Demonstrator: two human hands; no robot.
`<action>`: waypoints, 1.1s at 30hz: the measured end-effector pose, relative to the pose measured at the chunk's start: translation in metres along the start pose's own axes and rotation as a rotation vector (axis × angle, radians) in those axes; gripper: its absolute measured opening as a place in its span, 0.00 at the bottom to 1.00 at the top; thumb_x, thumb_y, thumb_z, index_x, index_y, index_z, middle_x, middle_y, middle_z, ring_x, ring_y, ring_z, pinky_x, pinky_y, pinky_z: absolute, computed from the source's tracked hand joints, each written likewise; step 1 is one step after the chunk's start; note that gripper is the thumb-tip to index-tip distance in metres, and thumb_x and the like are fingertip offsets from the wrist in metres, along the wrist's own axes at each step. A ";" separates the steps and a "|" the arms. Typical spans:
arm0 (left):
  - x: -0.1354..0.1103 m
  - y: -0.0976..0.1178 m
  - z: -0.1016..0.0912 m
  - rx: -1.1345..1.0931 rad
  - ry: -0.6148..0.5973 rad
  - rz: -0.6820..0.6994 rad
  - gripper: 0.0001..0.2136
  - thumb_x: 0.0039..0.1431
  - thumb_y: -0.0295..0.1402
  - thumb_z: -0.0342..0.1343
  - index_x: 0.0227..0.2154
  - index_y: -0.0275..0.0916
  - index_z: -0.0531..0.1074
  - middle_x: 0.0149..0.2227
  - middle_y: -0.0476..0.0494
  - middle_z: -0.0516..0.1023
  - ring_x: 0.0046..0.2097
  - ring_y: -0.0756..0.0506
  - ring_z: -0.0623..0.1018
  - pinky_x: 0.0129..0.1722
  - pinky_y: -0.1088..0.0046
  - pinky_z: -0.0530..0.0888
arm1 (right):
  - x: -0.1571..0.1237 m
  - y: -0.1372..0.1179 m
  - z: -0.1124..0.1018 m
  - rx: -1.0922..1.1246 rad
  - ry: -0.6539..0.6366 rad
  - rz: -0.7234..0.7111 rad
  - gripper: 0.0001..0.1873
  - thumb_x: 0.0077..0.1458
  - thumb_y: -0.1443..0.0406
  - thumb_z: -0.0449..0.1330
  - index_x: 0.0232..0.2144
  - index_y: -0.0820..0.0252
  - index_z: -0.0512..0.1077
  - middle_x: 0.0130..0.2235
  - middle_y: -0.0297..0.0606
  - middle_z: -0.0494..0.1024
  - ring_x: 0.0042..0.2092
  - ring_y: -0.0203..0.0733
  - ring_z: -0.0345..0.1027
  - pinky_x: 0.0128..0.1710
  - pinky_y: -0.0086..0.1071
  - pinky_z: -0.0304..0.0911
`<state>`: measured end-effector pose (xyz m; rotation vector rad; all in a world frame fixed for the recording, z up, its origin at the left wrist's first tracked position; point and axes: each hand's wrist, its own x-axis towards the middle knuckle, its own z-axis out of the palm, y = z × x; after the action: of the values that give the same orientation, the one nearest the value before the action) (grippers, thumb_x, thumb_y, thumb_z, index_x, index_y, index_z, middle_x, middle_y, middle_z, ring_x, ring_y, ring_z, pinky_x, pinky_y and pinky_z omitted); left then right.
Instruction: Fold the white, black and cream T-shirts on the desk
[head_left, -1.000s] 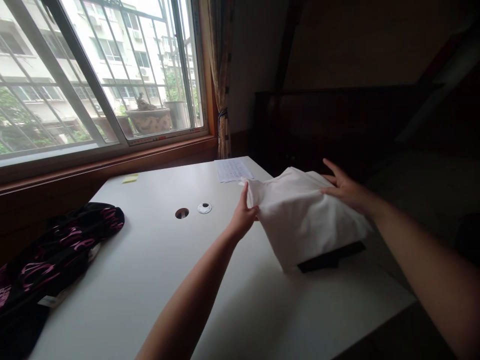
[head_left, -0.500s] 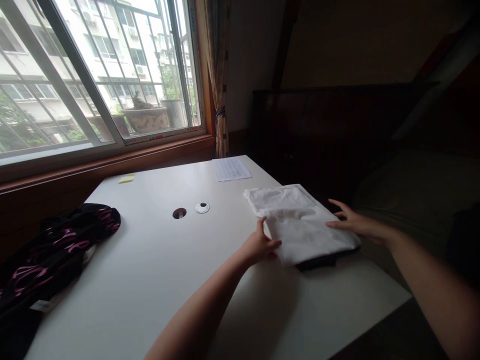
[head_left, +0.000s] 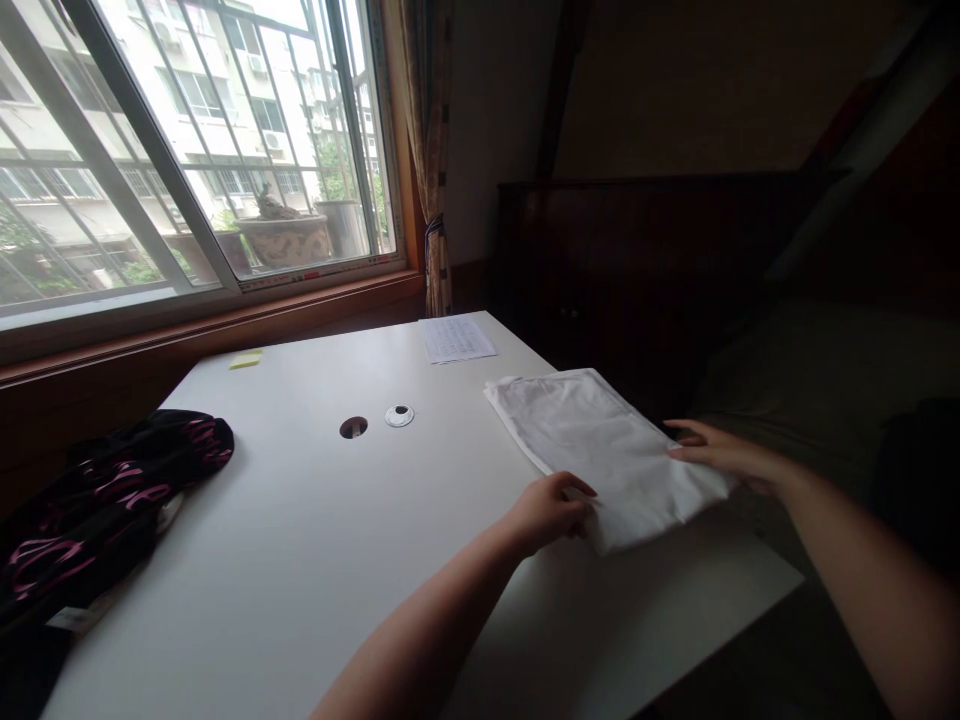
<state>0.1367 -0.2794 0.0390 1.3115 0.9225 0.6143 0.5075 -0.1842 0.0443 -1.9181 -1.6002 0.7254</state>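
A folded white cloth [head_left: 592,425] lies flat near the right edge of the white table [head_left: 300,560]. Its surface is smooth with a few creases, and the near corners are slightly raised. My left hand [head_left: 553,512] pinches the near-left corner, thumb and fingers closed on the fabric. At the right side, my right hand [head_left: 724,455] grips the edge, its thumb on top and the other fingers partly hidden beside and under it.
Printed sheets [head_left: 457,339] lie at the table's far edge, with yellow sticky notes [head_left: 245,359] at the far left. A black-and-pink garment [head_left: 127,480] hangs over the left edge. Two cable holes, one with a white cover [head_left: 399,415], are mid-table. Beyond is a barred window [head_left: 247,150].
My left hand has slid toward the near-left corner and closed on the cloth. My right hand has closed on the right edge. The dark layer under the near edge no longer shows.
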 end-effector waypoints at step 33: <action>0.095 -0.009 -0.066 0.206 0.418 0.308 0.39 0.57 0.26 0.56 0.71 0.36 0.52 0.73 0.28 0.49 0.58 0.37 0.74 0.57 0.62 0.71 | 0.079 -0.041 0.036 -0.019 0.159 -0.261 0.30 0.53 0.62 0.63 0.59 0.53 0.72 0.60 0.42 0.75 0.60 0.55 0.69 0.62 0.46 0.62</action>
<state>0.1297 -0.1672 0.0091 1.5563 1.1536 1.0852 0.4657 -0.0973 0.0418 -1.6898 -1.7179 0.4395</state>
